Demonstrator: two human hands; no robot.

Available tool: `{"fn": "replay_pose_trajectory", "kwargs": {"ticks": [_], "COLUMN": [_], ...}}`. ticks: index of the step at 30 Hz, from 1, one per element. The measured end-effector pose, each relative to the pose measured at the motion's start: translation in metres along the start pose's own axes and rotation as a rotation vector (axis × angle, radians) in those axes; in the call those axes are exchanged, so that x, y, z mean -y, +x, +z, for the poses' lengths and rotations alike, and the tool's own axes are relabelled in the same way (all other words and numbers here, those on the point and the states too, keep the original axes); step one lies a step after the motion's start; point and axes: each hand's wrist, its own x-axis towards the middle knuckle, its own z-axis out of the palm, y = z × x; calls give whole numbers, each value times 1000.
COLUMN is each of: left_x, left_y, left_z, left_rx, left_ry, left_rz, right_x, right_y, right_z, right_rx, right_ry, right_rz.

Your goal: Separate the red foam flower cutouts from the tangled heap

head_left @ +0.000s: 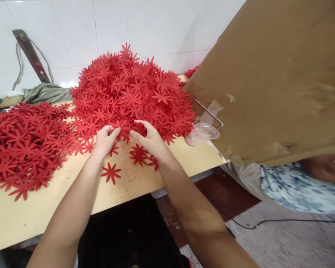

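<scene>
A tall heap of red flower-shaped cutouts (pixel 131 89) rises at the back of a light wooden tabletop (pixel 134 182). A flatter spread of the same red flowers (pixel 22 145) covers the left side. My left hand (pixel 104 139) and my right hand (pixel 147 137) meet at the heap's front edge, fingers pinching red flower pieces there. Loose single flowers lie just below my hands, one (pixel 111 172) nearest the table's front edge and a small stack (pixel 139 154) beside my right wrist.
A large brown cardboard sheet (pixel 273 74) fills the upper right, held by another person whose patterned clothing (pixel 301 186) shows below it. A clear plastic cup (pixel 202 133) lies by a wire handle. Grey cloth (pixel 44 93) and a strap lean on the tiled wall.
</scene>
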Motion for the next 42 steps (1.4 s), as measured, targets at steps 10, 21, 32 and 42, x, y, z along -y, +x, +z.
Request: {"fn": "replay_pose_trajectory", "kwargs": {"ticks": [10, 21, 32, 42], "left_x": [-2, -2, 7, 10], "left_y": [-7, 0, 2, 2], "left_z": [6, -5, -7, -9], "left_rx": [73, 148, 38, 182], "left_ry": [64, -208, 20, -66], "left_rz": [51, -20, 65, 14], "right_x": [15, 0, 12, 10], "right_y": [1, 9, 8, 10], "right_z": [17, 5, 10, 28], "right_rx": [146, -17, 106, 113], "right_ry": [170, 207, 66, 378], "right_rz": [129, 103, 20, 188]}}
